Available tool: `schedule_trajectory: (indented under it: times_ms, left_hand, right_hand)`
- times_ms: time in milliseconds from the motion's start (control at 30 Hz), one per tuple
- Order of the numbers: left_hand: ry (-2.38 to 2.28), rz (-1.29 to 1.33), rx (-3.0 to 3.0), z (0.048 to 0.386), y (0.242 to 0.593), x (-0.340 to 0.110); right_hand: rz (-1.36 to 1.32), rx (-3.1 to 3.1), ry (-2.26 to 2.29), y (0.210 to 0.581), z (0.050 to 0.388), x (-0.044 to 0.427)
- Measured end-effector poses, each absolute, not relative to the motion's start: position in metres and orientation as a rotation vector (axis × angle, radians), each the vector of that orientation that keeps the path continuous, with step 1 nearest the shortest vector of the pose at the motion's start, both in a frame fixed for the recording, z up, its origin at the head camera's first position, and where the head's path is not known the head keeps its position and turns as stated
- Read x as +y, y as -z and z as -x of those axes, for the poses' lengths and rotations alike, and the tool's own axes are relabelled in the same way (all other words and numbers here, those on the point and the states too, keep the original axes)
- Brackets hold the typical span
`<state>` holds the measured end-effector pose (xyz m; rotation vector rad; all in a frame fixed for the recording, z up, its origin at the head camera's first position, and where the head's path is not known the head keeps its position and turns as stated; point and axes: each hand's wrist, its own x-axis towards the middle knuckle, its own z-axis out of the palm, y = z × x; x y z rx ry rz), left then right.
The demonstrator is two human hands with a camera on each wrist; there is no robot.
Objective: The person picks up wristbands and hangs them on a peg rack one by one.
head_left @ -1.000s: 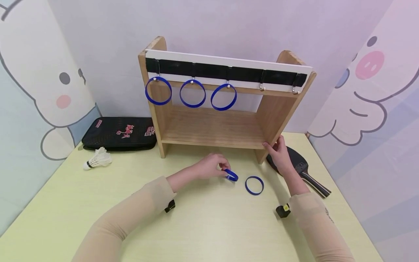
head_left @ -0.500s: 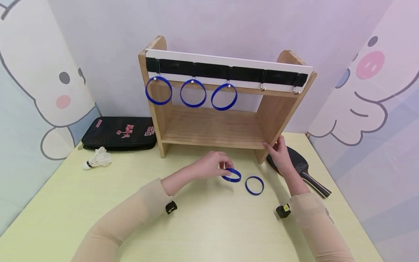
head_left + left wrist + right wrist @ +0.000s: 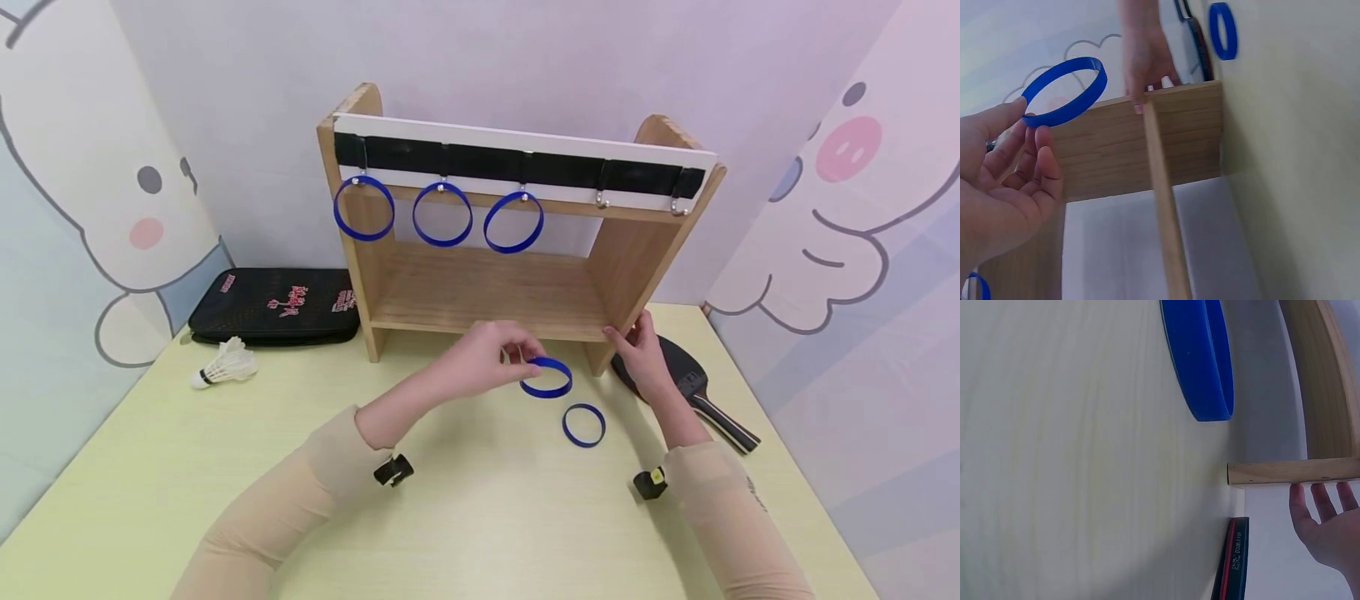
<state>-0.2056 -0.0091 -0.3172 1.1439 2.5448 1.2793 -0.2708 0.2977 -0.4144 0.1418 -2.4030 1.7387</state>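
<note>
Held band: the blue band (image 3: 551,395) is in your left grip (image 3: 486,360), lifted off the surface, just in front of the wooden rack and near its right leg.
Left grip: narrow, pinching the band by its edge between thumb and fingers; the left wrist view shows the loop tilted, standing out past your fingertips.
Right grip: your right grip (image 3: 645,358) holds the rack's right side panel, the thumb at its front edge by the shelf end, fingertips against its outer face.
Loose band: a second blue band (image 3: 565,429) lies on the surface, just nearer to you than the held one.
Wooden rack: the rack (image 3: 487,292) stands upright before you, a white board (image 3: 495,132) with a black strip (image 3: 480,162) along its top front.
Hanging bands: three blue bands hang side by side from hooks at the left and middle of the board.
Right hooks: two more hooks stick out at its right end.
Paddle: a black paddle (image 3: 681,367) lies beside the rack's right side, partly behind your right grip, its handle angled towards you.
Left side: a black case (image 3: 273,304) lies beside the rack, with a white shuttlecock (image 3: 227,364) just in front.
Surface: the pale yellow surface (image 3: 480,517) carries everything.
</note>
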Motion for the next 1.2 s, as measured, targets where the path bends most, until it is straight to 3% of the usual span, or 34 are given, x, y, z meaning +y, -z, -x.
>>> schedule_trajectory:
  times_ms: [467, 1200]
  left_hand:
    - [-1.848, -0.928, 2.452, 0.198, 0.265, -0.009]
    - [-2.373, -1.074, 2.311, 0.226, 0.24, 0.017]
  right_hand:
    - [-0.167, -2.39, -1.761, 0.41, 0.271, 0.297]
    - [-0.146, -2.406, -1.777, 0.405, 0.265, 0.294]
